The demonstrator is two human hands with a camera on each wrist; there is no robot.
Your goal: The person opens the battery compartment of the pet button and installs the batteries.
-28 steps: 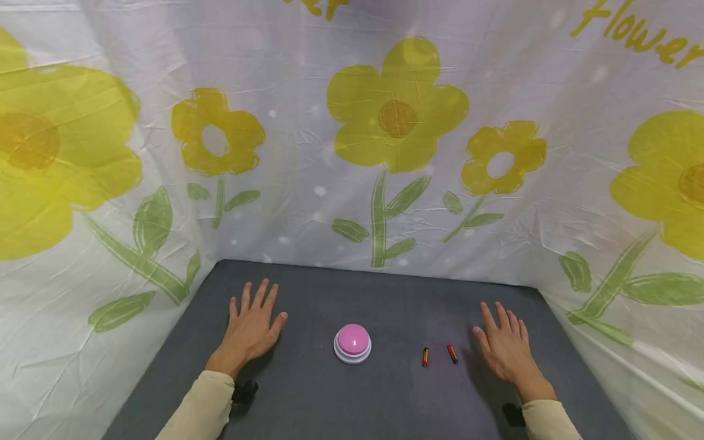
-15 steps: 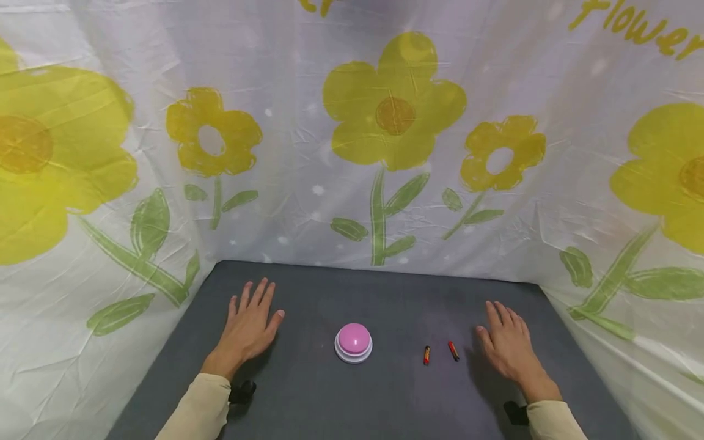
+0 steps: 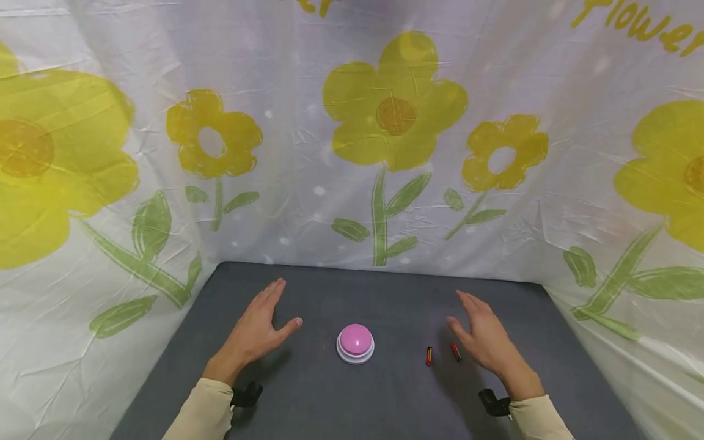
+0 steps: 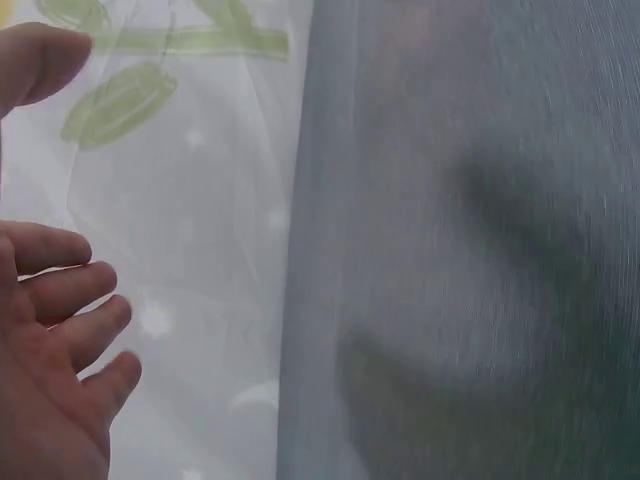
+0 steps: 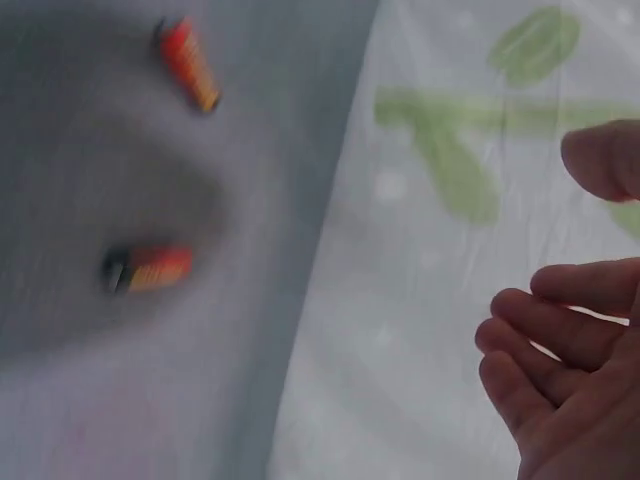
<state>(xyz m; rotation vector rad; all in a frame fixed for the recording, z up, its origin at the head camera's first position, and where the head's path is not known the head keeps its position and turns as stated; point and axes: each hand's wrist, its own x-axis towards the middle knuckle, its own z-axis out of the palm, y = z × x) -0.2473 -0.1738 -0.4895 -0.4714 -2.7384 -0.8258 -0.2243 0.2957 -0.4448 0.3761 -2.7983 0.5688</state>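
Observation:
In the head view my left hand (image 3: 250, 336) is held over the left part of the table, its thumb spread from its fingers and nothing in its grasp. A pink dome button (image 3: 355, 340) on a white base sits to its right. Two small red and black batteries (image 3: 429, 356) lie apart, right of the button. My right hand (image 3: 488, 339) hovers beside the farther-right battery (image 3: 456, 352), palm turned inward, holding nothing. The right wrist view shows both batteries, one slanted (image 5: 188, 65) and one lying sideways (image 5: 148, 268), with the relaxed fingers (image 5: 560, 330) well apart from them.
A dark grey table (image 3: 330, 403) carries these things. White cloth with yellow flowers (image 3: 396, 116) rises along its back and sides. Black wrist cameras (image 3: 246, 395) are strapped at both wrists, below tan sleeves (image 3: 202, 408).
Both hands have turned from palm-down to palms facing inward and moved toward the middle. My right hand came left, closer to the batteries. The button and batteries stay in place.

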